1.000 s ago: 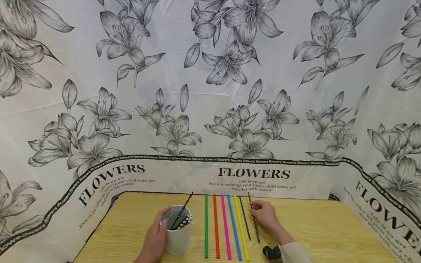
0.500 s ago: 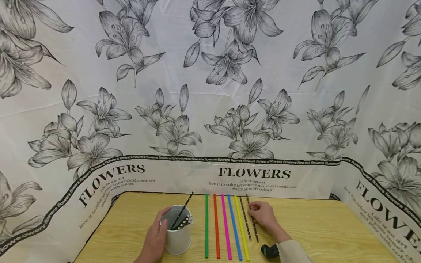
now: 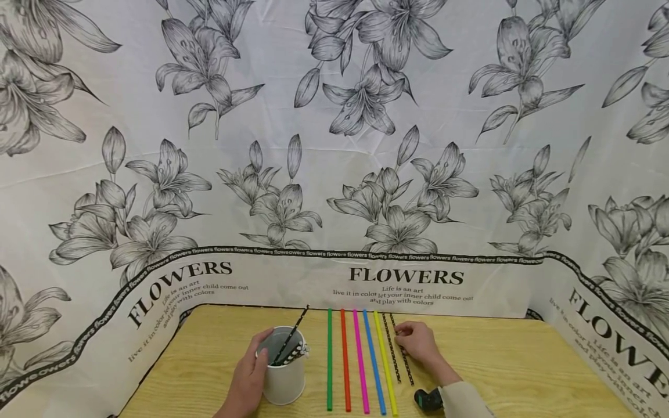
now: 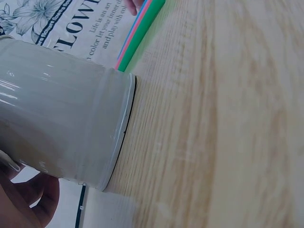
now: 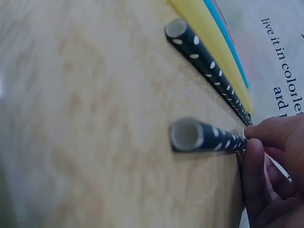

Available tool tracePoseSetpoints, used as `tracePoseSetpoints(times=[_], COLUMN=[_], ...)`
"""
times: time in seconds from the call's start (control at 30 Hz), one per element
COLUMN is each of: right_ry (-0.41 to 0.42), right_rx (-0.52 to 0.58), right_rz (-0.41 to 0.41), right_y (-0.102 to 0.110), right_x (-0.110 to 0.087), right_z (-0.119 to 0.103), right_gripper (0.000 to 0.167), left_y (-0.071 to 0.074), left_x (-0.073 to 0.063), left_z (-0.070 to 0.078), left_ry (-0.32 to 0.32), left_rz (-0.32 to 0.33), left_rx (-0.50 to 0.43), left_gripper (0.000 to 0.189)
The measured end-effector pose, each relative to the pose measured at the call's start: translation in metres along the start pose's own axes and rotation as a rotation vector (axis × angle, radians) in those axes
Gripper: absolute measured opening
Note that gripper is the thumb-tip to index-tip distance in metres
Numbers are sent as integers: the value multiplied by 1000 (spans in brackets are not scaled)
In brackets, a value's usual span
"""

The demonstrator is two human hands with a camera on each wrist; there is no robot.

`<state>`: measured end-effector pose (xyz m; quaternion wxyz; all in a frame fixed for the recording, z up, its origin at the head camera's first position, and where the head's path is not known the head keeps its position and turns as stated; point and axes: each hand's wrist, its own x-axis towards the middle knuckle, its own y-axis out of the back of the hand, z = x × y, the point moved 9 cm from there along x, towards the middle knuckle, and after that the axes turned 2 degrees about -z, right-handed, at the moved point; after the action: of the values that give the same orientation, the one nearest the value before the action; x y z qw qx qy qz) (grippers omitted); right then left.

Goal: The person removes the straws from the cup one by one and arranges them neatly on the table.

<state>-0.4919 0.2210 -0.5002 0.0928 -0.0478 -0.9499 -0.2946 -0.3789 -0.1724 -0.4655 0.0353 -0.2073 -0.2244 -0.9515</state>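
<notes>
My left hand [image 3: 248, 371] holds a white pail [image 3: 284, 386] by its left side, thumb at the rim. Inside it are several black-and-white patterned straws, one [image 3: 292, 334] leaning out over the top. My right hand [image 3: 420, 343] pinches a black straw with white dots [image 5: 213, 137] near its far end, between thumb and forefinger. That straw lies along the tabletop. Just left of it a second dotted straw [image 5: 209, 66] lies at a slight angle to it, beside a yellow straw [image 3: 385, 363]. In the left wrist view, the pail's base meets the wood.
Left of the yellow straw, blue [image 3: 374, 363], pink [image 3: 361, 360], red [image 3: 346, 360] and green [image 3: 330, 360] straws lie in a spaced row on the wooden table [image 3: 512, 371]. Flower-printed cloth [image 3: 407, 290] walls the back and sides. A black device [image 3: 428, 399] sits at my right wrist.
The pinched straw's far end has swung left, closer to the neighbouring dotted straw, with my right hand shifting slightly left. My left hand and the pail have stayed put.
</notes>
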Motion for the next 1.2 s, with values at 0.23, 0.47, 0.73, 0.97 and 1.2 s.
tracePoseSetpoints(times=[0.23, 0.47, 0.73, 0.97, 1.2], right_ry=[-24, -42, -43, -48, -53], right_rx=[22, 3, 10, 20, 10], right_rz=[6, 7, 1, 27, 34], right_y=[-1, -3, -4, -1, -1], right_x=[1, 2, 2, 0, 1], right_z=[4, 5, 4, 4, 5], right_gripper=[17, 19, 19, 18, 17], left_y=[-1, -1, -1, -1, -1], left_x=[0, -1, -1, 0, -1], left_z=[-2, 0, 1, 2, 3], left_ry=[5, 7, 8, 10, 2], left_rz=[5, -14, -5, -17, -13], left_rx=[-3, -8, 0, 0, 2], left_gripper=[36, 37, 37, 37, 37])
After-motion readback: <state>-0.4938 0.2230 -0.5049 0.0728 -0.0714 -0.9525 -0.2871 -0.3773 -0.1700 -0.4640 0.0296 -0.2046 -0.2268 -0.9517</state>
